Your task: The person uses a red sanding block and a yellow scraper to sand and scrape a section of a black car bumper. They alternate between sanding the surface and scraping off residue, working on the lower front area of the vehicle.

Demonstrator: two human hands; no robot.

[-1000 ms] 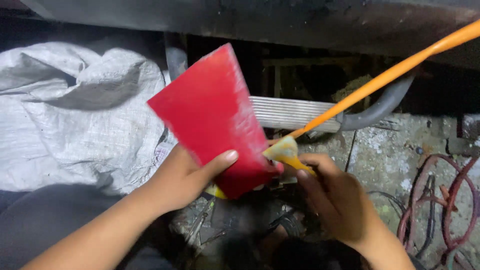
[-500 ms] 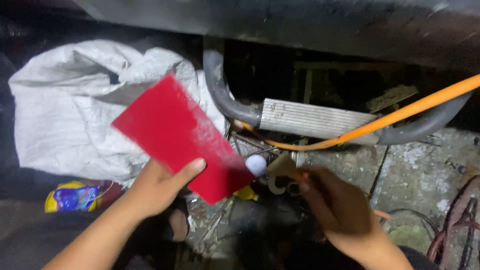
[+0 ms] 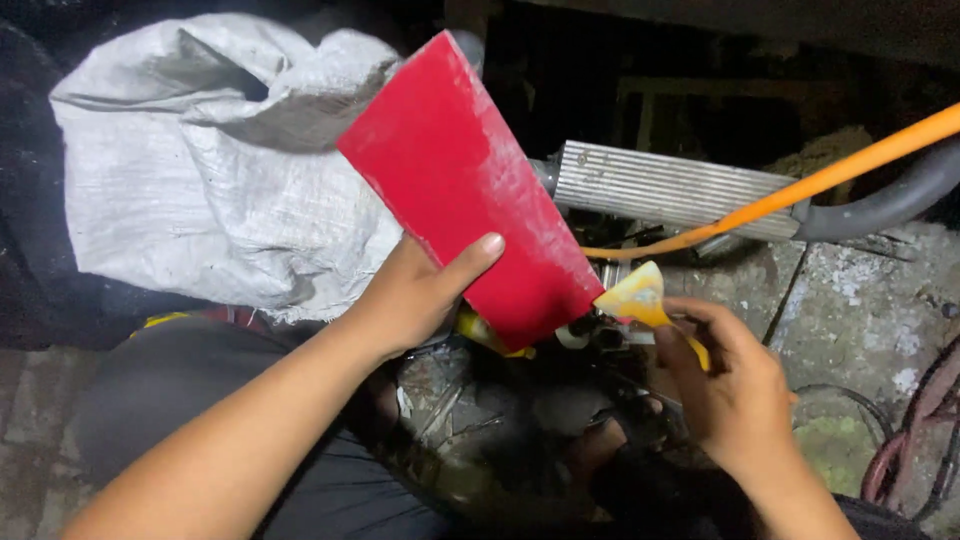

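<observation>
Change since half a second ago: the red board [image 3: 470, 185] now stands steeper, its top corner lifted toward the dark opening above, and it covers more of the grey pipe behind it. The blue and yellow packet seen earlier at lower left has nearly dropped out of view; only a yellow sliver shows beside the dark trousers [image 3: 250, 440].

Left hand [image 3: 415, 295]: fingers curled behind the red board, thumb pressed flat across its front face, so it is clamped on the board's lower edge.

Right hand [image 3: 735, 385]: fingers pinched together on the handle of a small yellow scraper [image 3: 640, 298], the blade pointing up and left toward the board's bottom corner, just beside it.

Red board: held up in the air, tilted, between the white woven sack [image 3: 215, 180] on the left and the ribbed metal block [image 3: 665, 190] on the right.

Orange hose [image 3: 800, 190]: runs from the upper right down across the ribbed block to a spot just above the scraper.

Ground: rough grey concrete floor [image 3: 850, 310] on the right, with reddish cables [image 3: 915, 430] at the far right edge.
</observation>
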